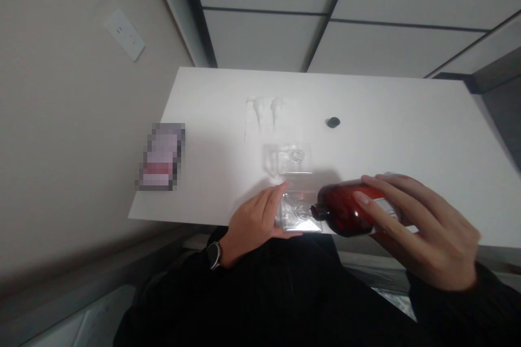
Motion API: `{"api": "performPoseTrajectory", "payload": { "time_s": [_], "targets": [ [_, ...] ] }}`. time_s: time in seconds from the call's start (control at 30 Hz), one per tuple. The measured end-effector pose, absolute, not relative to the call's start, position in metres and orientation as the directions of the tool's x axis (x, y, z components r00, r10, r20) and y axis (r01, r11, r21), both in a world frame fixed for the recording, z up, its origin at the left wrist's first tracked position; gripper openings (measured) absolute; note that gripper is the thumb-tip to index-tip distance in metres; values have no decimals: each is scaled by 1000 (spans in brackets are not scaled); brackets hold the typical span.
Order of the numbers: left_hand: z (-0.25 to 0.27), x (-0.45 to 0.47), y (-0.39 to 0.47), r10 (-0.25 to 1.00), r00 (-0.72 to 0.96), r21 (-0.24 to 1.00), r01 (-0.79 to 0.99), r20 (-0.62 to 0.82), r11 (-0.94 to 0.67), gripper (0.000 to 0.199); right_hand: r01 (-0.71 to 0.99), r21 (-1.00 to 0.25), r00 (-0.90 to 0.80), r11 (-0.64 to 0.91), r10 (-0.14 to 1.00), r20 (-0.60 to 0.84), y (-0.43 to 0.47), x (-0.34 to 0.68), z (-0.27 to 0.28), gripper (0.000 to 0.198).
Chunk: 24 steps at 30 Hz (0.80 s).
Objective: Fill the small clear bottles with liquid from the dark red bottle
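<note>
My right hand [423, 227] is wrapped around a reddish-brown translucent bottle [350, 209] with a white label, tipped nearly on its side. Its uncapped dark neck points left over the round opening of a clear square bottle [299, 217]. My left hand [260, 211] steadies that clear bottle at the table's front edge, thumb and fingers on its left side. A second clear square bottle [295, 160] with a round opening stands just behind. Whether liquid is flowing cannot be made out. Farther back lies a small black cap [332, 122].
Two whitish pump tops [266, 111] lie near the back of the white table [211, 146]. A blurred-out rectangular item [160, 157] rests at the left edge. Beyond are a wall with a socket [125, 35] and pale panels [264, 32].
</note>
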<state>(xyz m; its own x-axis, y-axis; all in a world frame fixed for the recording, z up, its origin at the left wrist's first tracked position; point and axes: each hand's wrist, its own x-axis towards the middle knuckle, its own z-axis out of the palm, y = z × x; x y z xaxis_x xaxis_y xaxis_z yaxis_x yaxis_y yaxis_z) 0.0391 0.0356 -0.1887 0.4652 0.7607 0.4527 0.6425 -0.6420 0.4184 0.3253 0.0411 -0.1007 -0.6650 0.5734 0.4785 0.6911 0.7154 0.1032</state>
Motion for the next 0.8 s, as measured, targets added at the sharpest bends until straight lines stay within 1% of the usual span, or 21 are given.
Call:
{"api": "performPoseTrajectory", "payload": {
  "time_s": [0.17, 0.3, 0.43, 0.63, 0.8],
  "targets": [
    [-190, 39, 33, 787, 454, 455, 645, 418, -614, 88, 692, 111, -666, 713, 572, 478, 41, 325, -100, 89],
    [-189, 39, 33, 784, 459, 434, 657, 418, -616, 87, 697, 103, -660, 709, 580, 477, 40, 326, -101, 78],
    [-187, 39, 32, 806, 444, 463, 661, 392, -590, 85, 697, 101, -663, 710, 584, 470, 40, 327, -101, 73],
    [-188, 40, 31, 803, 448, 470, 653, 394, -594, 86, 686, 121, -673, 718, 562, 480, 42, 326, -100, 81],
    [-187, 39, 31, 811, 434, 487, 650, 392, -583, 87, 697, 103, -662, 710, 581, 474, 41, 326, -102, 90]
  ]
}}
